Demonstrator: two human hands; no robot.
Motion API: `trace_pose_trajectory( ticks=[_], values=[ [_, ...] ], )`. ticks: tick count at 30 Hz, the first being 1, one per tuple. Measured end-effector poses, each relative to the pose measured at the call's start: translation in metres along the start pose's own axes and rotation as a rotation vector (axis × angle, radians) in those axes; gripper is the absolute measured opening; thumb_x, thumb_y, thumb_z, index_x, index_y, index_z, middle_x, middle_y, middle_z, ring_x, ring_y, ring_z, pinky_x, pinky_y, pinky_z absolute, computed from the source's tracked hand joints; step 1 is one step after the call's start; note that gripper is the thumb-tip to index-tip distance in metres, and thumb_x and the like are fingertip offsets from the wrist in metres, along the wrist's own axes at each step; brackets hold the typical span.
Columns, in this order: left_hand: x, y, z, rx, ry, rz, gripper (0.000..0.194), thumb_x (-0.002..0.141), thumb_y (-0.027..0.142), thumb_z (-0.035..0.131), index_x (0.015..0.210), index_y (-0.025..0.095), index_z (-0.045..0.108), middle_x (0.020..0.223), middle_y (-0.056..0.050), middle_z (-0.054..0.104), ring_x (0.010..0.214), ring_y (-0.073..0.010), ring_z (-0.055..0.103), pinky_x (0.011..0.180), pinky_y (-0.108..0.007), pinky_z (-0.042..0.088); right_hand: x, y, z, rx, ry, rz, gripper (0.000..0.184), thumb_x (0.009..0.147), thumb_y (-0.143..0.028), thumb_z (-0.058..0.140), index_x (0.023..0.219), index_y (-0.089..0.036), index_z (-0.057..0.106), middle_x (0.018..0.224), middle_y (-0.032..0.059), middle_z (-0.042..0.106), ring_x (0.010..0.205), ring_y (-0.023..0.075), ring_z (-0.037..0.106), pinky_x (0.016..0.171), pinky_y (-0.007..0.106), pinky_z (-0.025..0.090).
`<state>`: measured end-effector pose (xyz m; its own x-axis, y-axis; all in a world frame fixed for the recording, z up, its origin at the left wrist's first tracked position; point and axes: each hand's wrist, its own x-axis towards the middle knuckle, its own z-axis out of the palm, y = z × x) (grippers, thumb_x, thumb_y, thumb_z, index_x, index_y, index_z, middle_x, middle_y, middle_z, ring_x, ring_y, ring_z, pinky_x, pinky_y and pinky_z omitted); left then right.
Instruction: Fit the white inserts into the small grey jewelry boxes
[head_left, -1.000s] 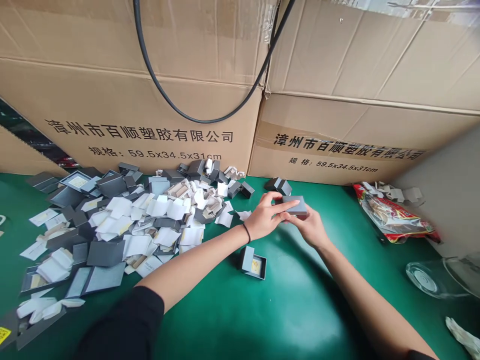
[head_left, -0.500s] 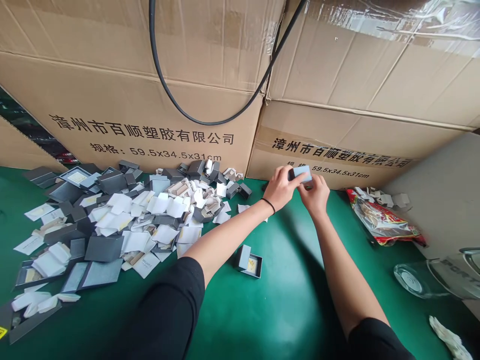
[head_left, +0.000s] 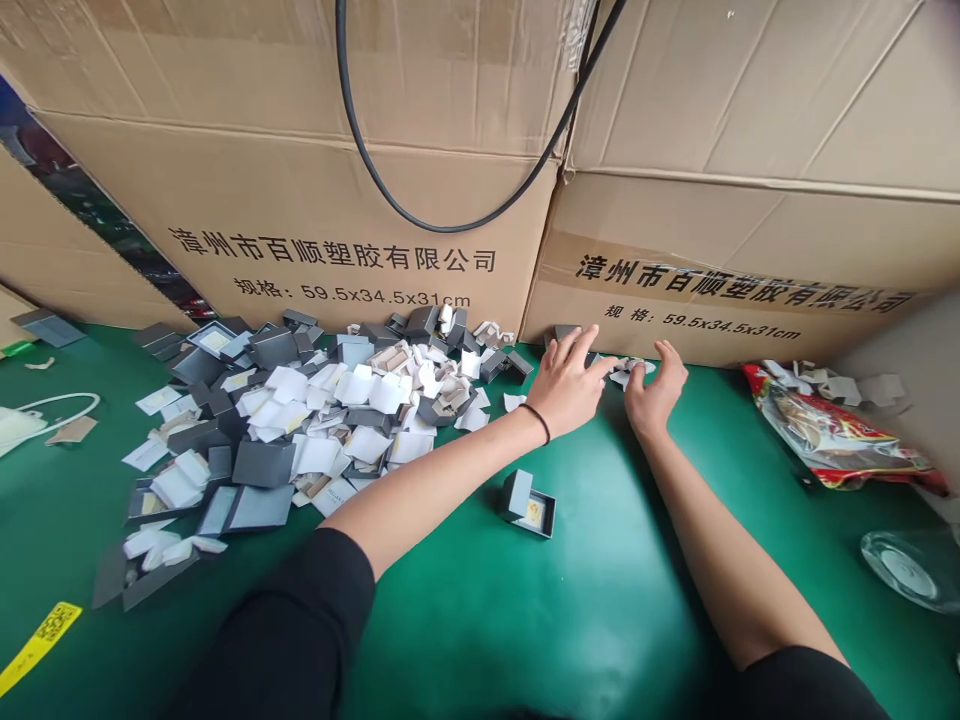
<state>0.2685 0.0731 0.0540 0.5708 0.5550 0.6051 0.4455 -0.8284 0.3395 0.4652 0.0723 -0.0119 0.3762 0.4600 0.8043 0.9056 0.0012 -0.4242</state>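
Observation:
My left hand [head_left: 571, 388] is stretched over the green table with its fingers spread and nothing held in them. Behind its fingers a dark grey small box [head_left: 564, 332] shows in part against the carton. My right hand [head_left: 655, 390] is raised a little to the right, thumb and fingers apart, also holding nothing. Between the two hands lie crumpled white pieces [head_left: 632, 370], partly covered. Closer to me stands a small grey jewellery-type box [head_left: 534, 508], its lid tilted up and a yellowish pad inside.
A large heap of grey boxes and white inserts [head_left: 330, 400] spreads to the left. Tall cartons [head_left: 360, 200] wall off the back, with a black cable [head_left: 442, 228] hanging before them. At right are a red plastic bag [head_left: 832, 430] and a glass [head_left: 907, 570]. A yellow strip [head_left: 41, 640] lies front left.
Both hands have let go of the small grey box they held and moved apart, fingers opened. The camera view has shifted left, so the scene appears further right.

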Motion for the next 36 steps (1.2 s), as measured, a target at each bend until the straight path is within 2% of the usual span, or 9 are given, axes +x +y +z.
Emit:
trace_pose_trajectory(
  ticks=[5, 8, 11, 16, 21, 28, 31, 33, 36],
  values=[
    [-0.086, -0.003, -0.054, -0.394, 0.008, -0.068, 0.029, 0.090, 0.017, 0.038, 0.087, 0.020, 0.067, 0.119, -0.009, 0.057, 0.122, -0.0222, 0.045, 0.104, -0.045, 0.038, -0.028, -0.041, -0.023, 0.058, -0.021, -0.101, 0.033, 0.082, -0.021, 0.040, 0.113, -0.019, 0.052, 0.122, 0.0135, 0.053, 0.115, 0.0277, 0.048, 0.094, 0.049, 0.039],
    [-0.135, -0.008, -0.074, -0.679, -0.013, -0.177, 0.031, 0.093, 0.028, 0.036, 0.116, 0.021, 0.056, 0.125, -0.010, 0.054, 0.121, -0.0210, 0.048, 0.105, -0.043, 0.038, -0.055, -0.074, -0.045, 0.169, -0.165, -0.162, 0.030, 0.083, -0.021, 0.042, 0.110, -0.021, 0.055, 0.119, 0.0109, 0.055, 0.113, 0.0247, 0.050, 0.094, 0.045, 0.041],
    [-0.159, -0.007, -0.080, -0.759, -0.085, -0.199, 0.057, 0.089, 0.040, 0.047, 0.140, 0.023, 0.028, 0.143, -0.013, 0.035, 0.133, -0.0254, 0.034, 0.109, -0.046, 0.032, -0.076, -0.096, -0.060, 0.227, -0.271, -0.142, 0.027, 0.084, -0.020, 0.042, 0.105, -0.022, 0.058, 0.114, 0.0093, 0.058, 0.108, 0.0229, 0.051, 0.089, 0.042, 0.045],
    [-0.155, -0.007, -0.072, -0.711, -0.271, -0.166, 0.085, 0.079, 0.049, 0.060, 0.145, 0.024, 0.014, 0.149, -0.014, 0.025, 0.137, -0.0304, 0.025, 0.108, -0.049, 0.031, -0.085, -0.100, -0.056, 0.217, -0.421, -0.173, 0.023, 0.083, -0.022, 0.043, 0.093, -0.020, 0.063, 0.106, 0.0097, 0.062, 0.099, 0.0227, 0.054, 0.079, 0.038, 0.050],
    [-0.151, -0.010, -0.065, -0.707, -0.338, -0.153, 0.089, 0.064, 0.048, 0.074, 0.140, 0.025, 0.032, 0.141, -0.012, 0.041, 0.128, -0.0308, 0.040, 0.105, -0.046, 0.037, -0.082, -0.099, -0.046, 0.132, -0.467, -0.064, 0.026, 0.082, -0.022, 0.040, 0.084, -0.018, 0.066, 0.089, 0.0089, 0.067, 0.075, 0.0185, 0.060, 0.068, 0.031, 0.049],
    [-0.144, 0.003, -0.046, -1.011, 0.235, -0.590, 0.063, 0.074, 0.036, 0.068, 0.128, 0.017, 0.042, 0.110, -0.011, 0.062, 0.099, -0.0202, 0.060, 0.087, -0.036, 0.051, -0.077, -0.103, -0.041, 0.099, -0.344, 0.347, 0.027, 0.072, -0.025, 0.044, 0.081, -0.016, 0.068, 0.074, 0.0059, 0.070, 0.063, 0.0184, 0.062, 0.070, 0.031, 0.048],
    [-0.139, 0.002, -0.043, -1.152, 0.251, -0.650, 0.058, 0.072, 0.037, 0.070, 0.122, 0.016, 0.049, 0.106, -0.011, 0.063, 0.097, -0.0206, 0.061, 0.084, -0.035, 0.051, -0.077, -0.111, -0.038, 0.091, -0.265, 0.494, 0.031, 0.073, -0.025, 0.042, 0.085, -0.015, 0.068, 0.074, 0.0068, 0.070, 0.061, 0.0179, 0.062, 0.068, 0.032, 0.049],
    [-0.138, -0.003, -0.047, -1.213, 0.162, -0.606, 0.059, 0.069, 0.035, 0.072, 0.122, 0.018, 0.051, 0.105, -0.010, 0.064, 0.098, -0.0211, 0.060, 0.084, -0.034, 0.051, -0.078, -0.118, -0.036, 0.070, -0.310, 0.415, 0.032, 0.077, -0.026, 0.042, 0.092, -0.015, 0.067, 0.083, 0.0083, 0.070, 0.066, 0.0183, 0.061, 0.070, 0.032, 0.048],
    [-0.139, -0.011, -0.058, -1.315, 0.060, -0.632, 0.058, 0.070, 0.036, 0.071, 0.123, 0.019, 0.053, 0.103, -0.008, 0.065, 0.097, -0.0210, 0.061, 0.082, -0.033, 0.051, -0.082, -0.128, -0.034, -0.039, -0.514, 0.079, 0.034, 0.080, -0.029, 0.048, 0.110, -0.021, 0.063, 0.113, 0.0091, 0.064, 0.095, 0.0235, 0.057, 0.083, 0.038, 0.044]
  ],
)
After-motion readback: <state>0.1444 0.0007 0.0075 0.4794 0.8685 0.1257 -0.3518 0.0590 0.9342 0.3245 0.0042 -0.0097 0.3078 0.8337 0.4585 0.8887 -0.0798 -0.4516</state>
